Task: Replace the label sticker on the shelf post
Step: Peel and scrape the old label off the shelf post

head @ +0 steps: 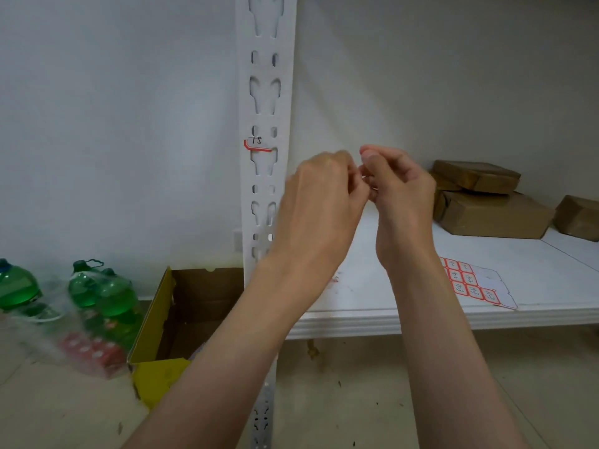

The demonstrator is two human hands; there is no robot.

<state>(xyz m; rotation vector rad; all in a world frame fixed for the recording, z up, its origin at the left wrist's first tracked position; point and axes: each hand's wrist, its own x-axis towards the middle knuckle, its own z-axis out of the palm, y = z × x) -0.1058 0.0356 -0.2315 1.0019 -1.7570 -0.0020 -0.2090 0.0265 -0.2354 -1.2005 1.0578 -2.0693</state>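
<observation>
A white slotted shelf post (265, 102) stands upright in the middle. On it sticks a torn scrap of a red-edged label (257, 145) with handwriting. My left hand (319, 196) and my right hand (397, 186) meet just right of the post, fingertips curled together. They pinch something small between them; it is mostly hidden by the fingers. A sheet of red-bordered label stickers (470, 283) lies on the white shelf (486, 315), to the right of my right forearm.
Brown taped parcels (492, 212) are stacked at the back right of the shelf. An open yellow-and-brown cardboard box (181, 319) sits on the floor left of the post. Wrapped green bottles (97, 293) stand further left by the wall.
</observation>
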